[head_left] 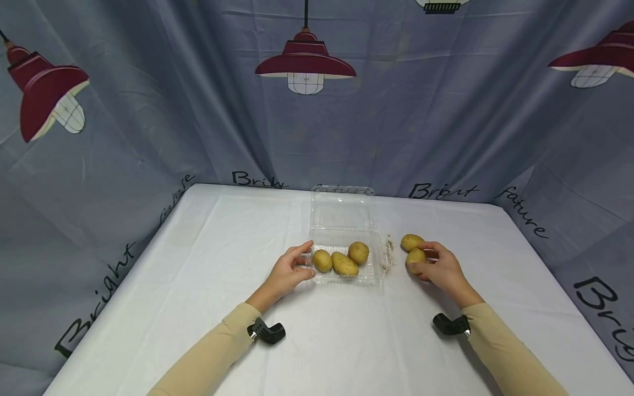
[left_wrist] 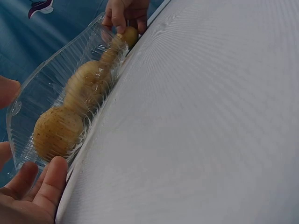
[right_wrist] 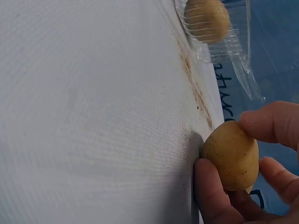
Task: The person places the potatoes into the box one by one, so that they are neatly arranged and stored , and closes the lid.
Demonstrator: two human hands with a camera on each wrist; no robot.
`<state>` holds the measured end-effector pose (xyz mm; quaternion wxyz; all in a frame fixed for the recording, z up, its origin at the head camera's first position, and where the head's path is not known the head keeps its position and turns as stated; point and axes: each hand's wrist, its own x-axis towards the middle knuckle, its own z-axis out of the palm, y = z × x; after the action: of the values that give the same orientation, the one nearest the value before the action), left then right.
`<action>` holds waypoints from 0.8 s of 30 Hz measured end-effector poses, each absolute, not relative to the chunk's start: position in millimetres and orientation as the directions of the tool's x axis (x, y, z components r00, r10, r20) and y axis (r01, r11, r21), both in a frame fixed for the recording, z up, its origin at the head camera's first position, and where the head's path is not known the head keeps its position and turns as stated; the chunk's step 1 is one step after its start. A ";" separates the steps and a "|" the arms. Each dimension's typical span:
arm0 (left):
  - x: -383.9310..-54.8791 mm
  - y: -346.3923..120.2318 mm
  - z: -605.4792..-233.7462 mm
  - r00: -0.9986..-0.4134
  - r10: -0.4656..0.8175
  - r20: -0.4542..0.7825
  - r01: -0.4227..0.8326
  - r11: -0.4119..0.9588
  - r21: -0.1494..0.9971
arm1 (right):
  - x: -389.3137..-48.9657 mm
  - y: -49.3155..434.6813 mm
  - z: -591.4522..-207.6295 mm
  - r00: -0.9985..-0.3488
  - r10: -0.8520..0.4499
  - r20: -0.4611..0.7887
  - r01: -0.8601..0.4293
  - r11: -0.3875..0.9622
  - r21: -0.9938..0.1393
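Note:
A clear plastic clamshell box [head_left: 369, 275] lies with its lid [head_left: 343, 212] folded back. Inside are three potatoes: a round one at the left [head_left: 322, 260], an oblong one in the middle [head_left: 345, 264] and another at the right [head_left: 359, 252]. My left hand [head_left: 289, 270] is at the box's left end, fingers spread and fingertips right at its wall. To the right of the box, my right hand [head_left: 442, 270] pinches a potato [right_wrist: 232, 154] between thumb and fingers, close over the table. Just behind that one lies one more potato [head_left: 411, 242].
A white cloth covers the table [head_left: 238, 231]. Brown crumbs of dirt [head_left: 388, 256] lie between the box and the loose potatoes. A blue-grey curtain [head_left: 198, 110] printed with lamps and lettering hangs around the back and sides.

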<state>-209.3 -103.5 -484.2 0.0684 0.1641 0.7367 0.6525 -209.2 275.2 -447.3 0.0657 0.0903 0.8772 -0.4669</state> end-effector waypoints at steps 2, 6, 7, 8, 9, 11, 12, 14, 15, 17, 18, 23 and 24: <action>-209.7 -103.2 -484.3 -0.936 0.332 0.115 0.154 0.094 0.984 | -209.6 275.5 -447.6 -0.975 0.097 -0.200 0.220 0.540 -0.812; -209.9 -103.5 -485.1 -0.936 0.331 0.118 0.158 0.097 0.983 | -210.4 276.6 -449.5 -0.976 0.098 -0.195 0.217 0.520 -0.826; -210.3 -103.6 -485.8 -0.936 0.330 0.119 0.159 0.097 0.982 | -210.5 276.8 -450.0 -0.976 0.098 -0.194 0.217 0.516 -0.829; -210.3 -103.8 -486.1 -0.936 0.330 0.122 0.162 0.097 0.982 | -210.4 277.1 -450.0 -0.976 0.098 -0.193 0.216 0.515 -0.830; -210.1 -103.9 -486.1 -0.936 0.330 0.122 0.162 0.097 0.982 | -210.3 277.2 -450.4 -0.976 0.098 -0.193 0.215 0.512 -0.831; -210.2 -103.7 -486.7 -0.936 0.330 0.124 0.163 0.095 0.982 | -209.9 276.9 -450.8 -0.977 0.099 -0.190 0.214 0.511 -0.832; -210.1 -103.5 -486.5 -0.936 0.331 0.123 0.162 0.094 0.982 | -209.7 276.8 -451.0 -0.977 0.098 -0.187 0.211 0.511 -0.834; -209.7 -103.2 -485.6 -0.936 0.331 0.118 0.157 0.094 0.983 | -209.3 276.2 -451.4 -0.980 0.093 -0.178 0.200 0.509 -0.837; -209.5 -103.0 -485.1 -0.937 0.330 0.115 0.154 0.094 0.984 | -209.2 276.0 -451.5 -0.981 0.089 -0.172 0.193 0.507 -0.840; -209.8 -103.0 -484.8 -0.938 0.329 0.112 0.150 0.093 0.984 | -208.8 275.2 -451.6 -0.984 0.080 -0.162 0.180 0.502 -0.846; -210.0 -103.1 -484.9 -0.938 0.329 0.112 0.151 0.094 0.984 | -208.7 275.0 -451.4 -0.985 0.074 -0.157 0.173 0.502 -0.847; -210.2 -103.1 -484.7 -0.938 0.329 0.114 0.152 0.092 0.984 | -207.9 273.2 -449.5 -0.989 0.046 -0.139 0.143 0.518 -0.843; -210.3 -103.0 -484.8 -0.937 0.330 0.115 0.152 0.090 0.984 | -207.7 272.6 -449.1 -0.990 0.042 -0.138 0.139 0.522 -0.841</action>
<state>-210.3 -103.0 -484.8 0.0678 0.1639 0.7352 0.6543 -207.7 272.6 -449.1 0.0500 0.0519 0.8709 -0.4861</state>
